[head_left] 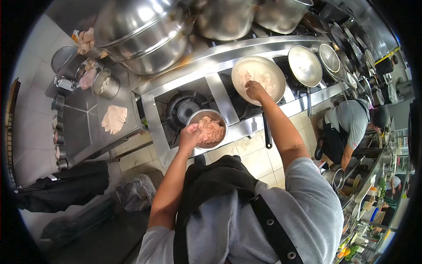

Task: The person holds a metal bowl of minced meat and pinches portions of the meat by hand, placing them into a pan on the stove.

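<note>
My left hand (190, 135) grips the left rim of a round metal bowl (224, 134), held above the front edge of the stove. Inside it lies a heap of pale pink raw meat pieces (210, 130). Over a light-coloured frying pan (272, 70) on the burner to the right, my right hand (255, 90) points down with its fingers drawn together. Whether a piece is between those fingertips is too small to tell. Several pale meat pieces (263, 79) are spread in the pan, close to the fingers. The pan's black handle sticks out toward me, below my right forearm.
A bare burner (187, 108) sits left of the frying pan. Another pan (304, 66) stands to its right. Large steel pots (145, 35) line the back. A pale cloth (115, 119) and a metal pot (106, 83) are on the left counter. A co-worker (349, 123) bends at the right.
</note>
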`<state>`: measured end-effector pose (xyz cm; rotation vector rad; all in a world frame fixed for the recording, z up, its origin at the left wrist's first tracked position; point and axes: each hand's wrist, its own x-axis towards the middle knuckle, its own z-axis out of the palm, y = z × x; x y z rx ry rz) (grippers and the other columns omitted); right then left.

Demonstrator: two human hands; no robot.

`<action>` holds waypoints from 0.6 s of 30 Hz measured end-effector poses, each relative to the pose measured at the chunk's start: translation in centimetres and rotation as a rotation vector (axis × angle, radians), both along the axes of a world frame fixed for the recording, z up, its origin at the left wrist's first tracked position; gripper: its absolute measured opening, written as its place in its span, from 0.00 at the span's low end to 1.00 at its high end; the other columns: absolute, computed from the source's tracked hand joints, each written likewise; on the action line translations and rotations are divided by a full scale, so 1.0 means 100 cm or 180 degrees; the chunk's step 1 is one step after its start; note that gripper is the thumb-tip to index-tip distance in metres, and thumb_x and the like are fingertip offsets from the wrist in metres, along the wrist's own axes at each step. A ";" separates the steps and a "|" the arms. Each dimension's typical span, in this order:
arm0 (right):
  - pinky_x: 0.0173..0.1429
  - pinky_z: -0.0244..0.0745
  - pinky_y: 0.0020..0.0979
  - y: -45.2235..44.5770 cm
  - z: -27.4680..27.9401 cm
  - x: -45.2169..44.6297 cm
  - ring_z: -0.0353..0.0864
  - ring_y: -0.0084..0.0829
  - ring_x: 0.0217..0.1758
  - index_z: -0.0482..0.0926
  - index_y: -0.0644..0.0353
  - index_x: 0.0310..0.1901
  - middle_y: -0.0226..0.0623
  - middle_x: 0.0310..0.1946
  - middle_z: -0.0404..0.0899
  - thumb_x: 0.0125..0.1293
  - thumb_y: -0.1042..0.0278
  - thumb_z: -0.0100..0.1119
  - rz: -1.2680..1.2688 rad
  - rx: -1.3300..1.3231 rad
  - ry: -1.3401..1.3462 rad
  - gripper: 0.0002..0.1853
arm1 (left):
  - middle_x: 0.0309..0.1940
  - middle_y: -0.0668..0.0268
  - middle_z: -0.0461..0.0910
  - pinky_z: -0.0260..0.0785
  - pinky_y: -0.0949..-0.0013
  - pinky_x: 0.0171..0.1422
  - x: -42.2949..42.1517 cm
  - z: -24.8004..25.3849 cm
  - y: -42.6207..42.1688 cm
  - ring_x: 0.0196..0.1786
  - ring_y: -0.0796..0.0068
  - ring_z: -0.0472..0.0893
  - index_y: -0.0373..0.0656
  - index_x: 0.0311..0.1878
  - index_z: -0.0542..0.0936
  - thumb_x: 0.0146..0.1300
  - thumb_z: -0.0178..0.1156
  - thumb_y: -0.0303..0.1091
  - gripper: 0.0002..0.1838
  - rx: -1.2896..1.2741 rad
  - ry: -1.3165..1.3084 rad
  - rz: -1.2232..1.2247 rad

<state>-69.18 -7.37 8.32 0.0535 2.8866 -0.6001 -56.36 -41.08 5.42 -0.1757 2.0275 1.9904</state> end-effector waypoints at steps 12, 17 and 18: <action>0.47 0.76 0.36 -0.057 0.063 0.063 0.82 0.41 0.42 0.79 0.63 0.47 0.50 0.40 0.82 0.56 0.67 0.62 -0.0116 -0.1382 0.0578 0.16 | 0.43 0.62 0.80 0.72 0.74 0.49 -0.005 0.016 -0.008 0.43 0.76 0.80 0.32 0.53 0.74 0.55 0.57 0.23 0.20 0.0980 -0.0542 -0.0052; 0.53 0.73 0.33 -0.141 0.045 0.114 0.78 0.40 0.49 0.73 0.63 0.55 0.48 0.49 0.77 0.53 0.69 0.66 0.1375 -0.2579 0.0065 0.26 | 0.45 0.60 0.79 0.75 0.69 0.52 -0.008 0.038 0.004 0.45 0.70 0.81 0.33 0.53 0.72 0.56 0.55 0.19 0.19 0.1814 -0.0781 -0.0111; 0.52 0.73 0.34 -0.150 0.041 0.116 0.79 0.41 0.48 0.73 0.61 0.55 0.47 0.47 0.77 0.52 0.72 0.65 0.1416 -0.2216 0.0404 0.26 | 0.45 0.61 0.78 0.75 0.68 0.50 -0.008 0.040 0.004 0.46 0.71 0.80 0.35 0.52 0.72 0.58 0.57 0.21 0.18 0.1873 -0.0723 -0.0184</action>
